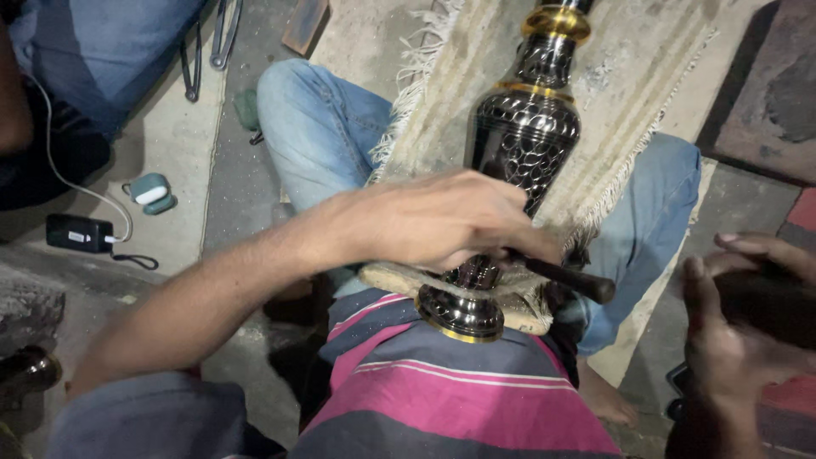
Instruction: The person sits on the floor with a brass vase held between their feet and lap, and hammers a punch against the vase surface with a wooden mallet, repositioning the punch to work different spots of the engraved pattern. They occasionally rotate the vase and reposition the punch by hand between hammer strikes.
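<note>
A tall black metal vase (523, 136) with engraved patterns and gold bands lies tilted across my lap, its round foot (459, 316) toward me. The narrow stem rests on a worn padded block (531, 313). My left hand (433, 217) lies over the stem and grips a thin dark tool (565, 279), whose end sticks out to the right. My right hand (739, 331) is at the right edge, apart from the vase. Its fingers are curled around a dark blocky object (769, 302) that I cannot identify.
A fringed beige rug (620, 76) lies under the vase, over legs in blue jeans (319, 127). A pink and grey striped cloth (459, 387) covers my lap. At left sit another person's blue clothing (102, 42), a black power bank (78, 232) with white cable, a teal earbud case (151, 191) and metal tongs (225, 34).
</note>
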